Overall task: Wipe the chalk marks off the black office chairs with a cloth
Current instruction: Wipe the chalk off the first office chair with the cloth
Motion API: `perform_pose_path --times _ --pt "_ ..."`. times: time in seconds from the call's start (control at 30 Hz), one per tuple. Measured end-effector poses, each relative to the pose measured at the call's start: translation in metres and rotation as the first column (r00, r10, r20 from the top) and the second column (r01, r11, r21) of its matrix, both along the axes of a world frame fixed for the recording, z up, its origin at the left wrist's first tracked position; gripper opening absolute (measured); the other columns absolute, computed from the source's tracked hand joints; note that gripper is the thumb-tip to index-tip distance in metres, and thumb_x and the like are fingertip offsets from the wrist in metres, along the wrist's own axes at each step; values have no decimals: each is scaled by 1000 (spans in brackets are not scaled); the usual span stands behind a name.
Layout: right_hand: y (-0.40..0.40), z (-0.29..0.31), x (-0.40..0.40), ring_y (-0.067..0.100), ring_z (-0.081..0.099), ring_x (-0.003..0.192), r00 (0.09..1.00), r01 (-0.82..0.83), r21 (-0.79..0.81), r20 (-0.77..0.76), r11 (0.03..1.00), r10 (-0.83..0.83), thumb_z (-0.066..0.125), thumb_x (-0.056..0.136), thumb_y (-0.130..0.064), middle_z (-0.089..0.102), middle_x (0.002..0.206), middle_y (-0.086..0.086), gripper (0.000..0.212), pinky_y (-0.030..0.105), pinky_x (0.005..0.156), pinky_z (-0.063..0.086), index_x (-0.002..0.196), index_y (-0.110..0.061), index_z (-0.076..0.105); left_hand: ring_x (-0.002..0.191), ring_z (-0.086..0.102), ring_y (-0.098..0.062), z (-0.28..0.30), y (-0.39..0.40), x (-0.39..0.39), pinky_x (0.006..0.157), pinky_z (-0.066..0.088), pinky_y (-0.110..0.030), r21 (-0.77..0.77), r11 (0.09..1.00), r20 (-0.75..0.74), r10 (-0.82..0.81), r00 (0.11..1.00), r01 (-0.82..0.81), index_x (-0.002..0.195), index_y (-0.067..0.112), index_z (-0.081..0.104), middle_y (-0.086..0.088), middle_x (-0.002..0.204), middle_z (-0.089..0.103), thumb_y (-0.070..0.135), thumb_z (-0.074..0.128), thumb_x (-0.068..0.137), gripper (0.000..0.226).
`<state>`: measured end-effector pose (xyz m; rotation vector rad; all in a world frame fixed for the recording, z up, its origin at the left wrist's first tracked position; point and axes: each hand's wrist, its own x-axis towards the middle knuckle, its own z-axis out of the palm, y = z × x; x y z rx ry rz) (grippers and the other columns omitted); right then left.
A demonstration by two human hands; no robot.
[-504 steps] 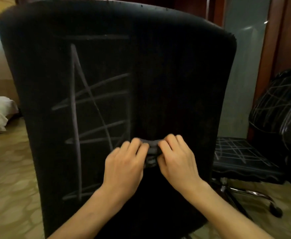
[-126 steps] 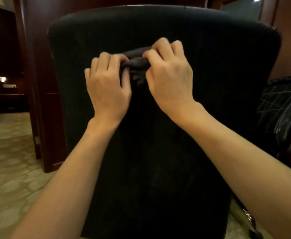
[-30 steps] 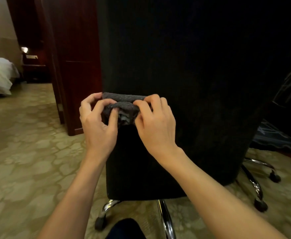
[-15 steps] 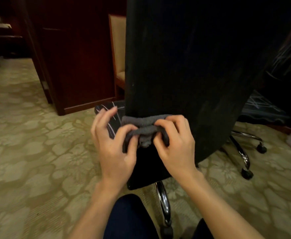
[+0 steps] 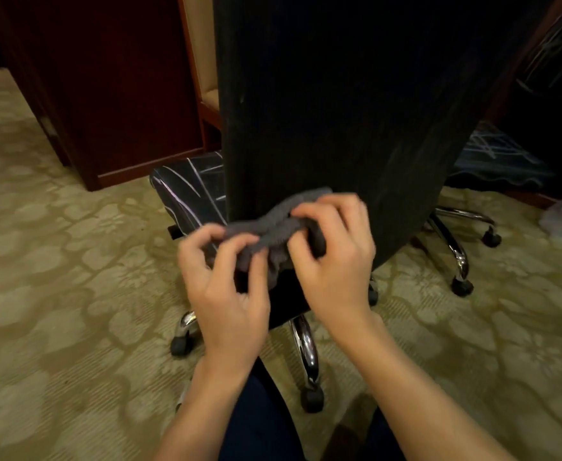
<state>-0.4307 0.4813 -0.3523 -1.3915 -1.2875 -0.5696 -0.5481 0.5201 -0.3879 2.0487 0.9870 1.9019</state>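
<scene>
Now both our hands bunch the grey cloth low on the black chair back.

Nearest, our dark trouser legs sit at the bottom edge. Our left hand has fingers curled into the cloth, and our right hand pinches its other end; the cloth lies bunched between them, touching the lower edge of the chair back, which looks free of chalk. Below, chrome base legs with black casters stand on the patterned carpet. Just left of the back, the seat shows white chalk lines. Farther right, a second chair is chalk-scribbled too. Dark wood panel behind.
</scene>
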Motion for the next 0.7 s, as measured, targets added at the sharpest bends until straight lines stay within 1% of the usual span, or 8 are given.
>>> perform_pose_path --times 0.1,0.27,0.37,0.43,0.5,0.6,0.63,0.7 --pt "9 13 3 24 54 89 998 0 35 64 999 -2 66 83 -7 60 99 13 15 37 72 48 97 -2 70 119 41 -12 11 0 7 98 35 -16 -7 1000 52 17 998 -17 105 4 68 -5 125 39 13 68 93 15" --pt "4 -74 -1 24 52 92 995 11 -151 97 989 4 67 83 -10 55 105 12 22 38 70 50 104 -6 63 121 44 -19 -64 -3 -7 95 39 -18 -132 991 -18 -15 1000 12 104 9 67 -4 130 39 21 63 92 18" --pt "-2 -122 -12 21 52 93 999 18 -286 45 958 -6 67 82 -14 51 106 7 25 34 67 52 106 -11 61 113 51 -28 -101 -6 -21 97 39 -13 -236 970 -43 -78 996 66 101 7 69 -3 134 36 21 61 91 19" --pt "-3 -137 -21 19 52 93 1000 11 -316 -6 949 -14 69 81 -12 51 105 5 27 30 67 52 107 -12 61 115 51 -25 -110 -3 -28 100 37 -12 -267 960 -52 -95 994 78 99 4 69 -6 135 36 22 60 91 21" --pt "-2 -145 -30 18 53 94 998 -13 -329 -68 944 -10 74 80 -8 52 104 5 32 29 71 52 107 -13 60 122 49 -17 -113 1 -33 101 41 -17 -280 958 -70 -77 995 54 101 5 68 -5 136 36 22 60 92 20" --pt "-1 -146 -40 17 54 93 990 -42 -348 -139 936 -7 73 81 -8 52 104 3 33 31 73 53 108 -17 57 125 50 -28 -113 0 -33 101 48 -37 -317 949 -77 -29 997 3 103 6 65 1 139 33 18 63 91 17" --pt "-1 -144 -40 16 53 93 987 -43 -349 -160 936 -14 72 81 -8 52 104 2 32 30 72 52 107 -18 56 126 50 -29 -112 -2 -31 102 48 -38 -326 945 -80 -18 997 -9 102 6 64 2 139 32 17 63 90 16" --pt "-4 -138 -35 14 52 94 980 -36 -334 -196 942 -32 72 81 -8 51 103 1 28 26 72 49 104 -17 58 129 46 -18 -107 -10 -26 105 43 -29 -320 947 -84 -20 996 -8 102 8 63 4 139 31 21 63 91 17"
